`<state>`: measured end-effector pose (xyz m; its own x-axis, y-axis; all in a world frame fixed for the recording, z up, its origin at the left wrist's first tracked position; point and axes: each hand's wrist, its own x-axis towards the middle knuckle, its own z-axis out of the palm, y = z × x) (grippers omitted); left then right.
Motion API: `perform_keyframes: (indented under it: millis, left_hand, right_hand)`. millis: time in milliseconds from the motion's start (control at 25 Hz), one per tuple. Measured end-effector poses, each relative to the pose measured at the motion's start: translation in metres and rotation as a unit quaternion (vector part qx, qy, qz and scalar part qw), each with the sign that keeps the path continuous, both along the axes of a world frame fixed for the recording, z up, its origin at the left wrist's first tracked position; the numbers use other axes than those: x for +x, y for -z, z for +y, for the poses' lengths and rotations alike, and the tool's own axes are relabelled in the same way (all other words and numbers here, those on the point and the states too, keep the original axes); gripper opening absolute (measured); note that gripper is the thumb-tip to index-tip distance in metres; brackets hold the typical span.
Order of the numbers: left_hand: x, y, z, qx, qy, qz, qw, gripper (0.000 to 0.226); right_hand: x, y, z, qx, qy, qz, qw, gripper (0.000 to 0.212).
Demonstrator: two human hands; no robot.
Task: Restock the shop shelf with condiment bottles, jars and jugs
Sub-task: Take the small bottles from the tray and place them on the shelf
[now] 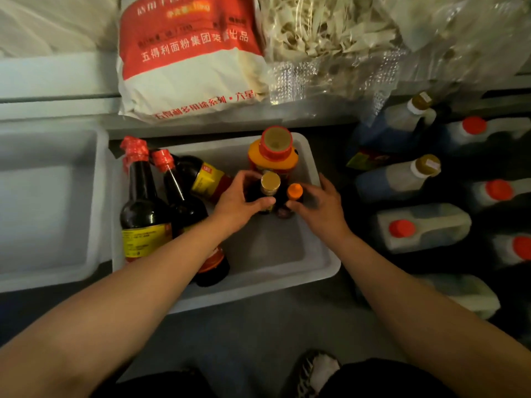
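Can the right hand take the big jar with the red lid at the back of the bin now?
Probably yes. The right hand is in the white bin on the orange-capped bottle, and the red-lidded jar stands just behind, its top uncovered.

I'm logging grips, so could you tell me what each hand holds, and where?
Left hand grips the gold-capped bottle round its body, below the cap. Right hand holds the orange-capped bottle similarly.
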<state>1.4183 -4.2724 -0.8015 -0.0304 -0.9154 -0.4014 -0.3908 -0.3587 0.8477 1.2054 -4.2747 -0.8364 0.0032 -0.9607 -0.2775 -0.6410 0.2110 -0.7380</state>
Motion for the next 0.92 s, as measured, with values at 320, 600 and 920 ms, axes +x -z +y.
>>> perform_keyframes:
  millis: [320,600,920]
  left_hand:
    - [-0.007,0.006,0.006,0.003,0.027,-0.044,0.999,0.053]
    - [0.008,-0.016,0.023,0.031,0.009,0.045,0.998,0.04]
    - [0.028,-0.043,0.014,0.094,-0.069,0.175,0.978,0.018]
  right_hand:
    - [-0.005,0.004,0.003,0.0,-0.011,0.0,1.0,0.065]
    - [0.004,-0.051,0.007,0.023,0.039,-0.111,0.993,0.034]
    - [0.012,-0.093,0.003,0.085,0.067,-0.233,0.966,0.033]
